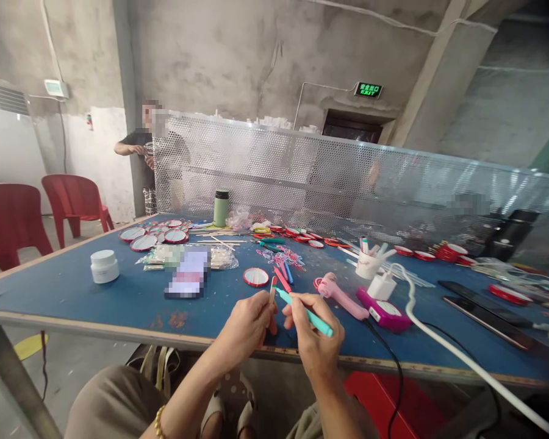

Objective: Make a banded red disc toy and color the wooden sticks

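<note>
My left hand (249, 320) pinches a small flat wooden stick (272, 292) upright, its top end coloured red. A teal marker (319, 322) lies in my right hand (318, 341), held like a pen, with its tip at the stick's upper part. Whether the tip touches the stick I cannot tell. Just beyond my hands are a red marker (281, 279) and a round red-rimmed piece (256, 277) with a pale face. To the right of my right hand lies a pink handheld tool (343, 297) with a dark cord.
On the blue table (132, 305) stand a white jar (104, 266), a phone (188, 273), a green bottle (221, 208) and a cup of pens (367, 264). A purple box (384, 311) and white cable (432, 341) lie right. A mesh screen (265, 171) runs behind; a person (139, 149) stands back left.
</note>
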Demonstrator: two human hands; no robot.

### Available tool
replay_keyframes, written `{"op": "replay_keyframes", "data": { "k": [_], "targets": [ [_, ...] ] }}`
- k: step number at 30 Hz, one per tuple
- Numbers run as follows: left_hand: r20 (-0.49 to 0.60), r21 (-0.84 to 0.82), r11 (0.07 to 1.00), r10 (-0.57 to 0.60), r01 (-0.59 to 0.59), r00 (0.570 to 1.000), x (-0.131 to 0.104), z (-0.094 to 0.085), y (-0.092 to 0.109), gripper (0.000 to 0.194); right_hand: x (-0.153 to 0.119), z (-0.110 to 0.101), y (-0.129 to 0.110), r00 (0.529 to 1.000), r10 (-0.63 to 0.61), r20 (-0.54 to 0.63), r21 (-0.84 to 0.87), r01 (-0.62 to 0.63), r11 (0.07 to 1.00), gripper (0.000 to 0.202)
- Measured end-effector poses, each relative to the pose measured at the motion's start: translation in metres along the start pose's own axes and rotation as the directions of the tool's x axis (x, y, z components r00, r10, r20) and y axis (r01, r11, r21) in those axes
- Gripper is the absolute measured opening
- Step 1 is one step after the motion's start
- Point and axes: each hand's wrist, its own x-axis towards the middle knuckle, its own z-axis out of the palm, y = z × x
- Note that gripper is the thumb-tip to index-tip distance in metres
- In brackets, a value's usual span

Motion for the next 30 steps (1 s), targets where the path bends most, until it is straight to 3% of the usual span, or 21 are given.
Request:
{"op": "replay_keyframes", "data": {
  "k": [14,30],
  "targets": [
    [0.014,0.013,0.999,-0.031,0.030,0.999,0.0019,-0.0052,0.0010,0.032,-0.0019,0.0037,0.0002,0.995,0.092,-0.028,0.103,-0.088,0.991,0.020],
    [-0.018,-0.017,0.999,0.028,-0.028,0.999,0.0042,-0.0032,-0.0040,0.033,0.0006,0.0065,0.0048,0.999,0.044,-0.015,0.156,-0.041,0.987,0.017]
  ]
}}
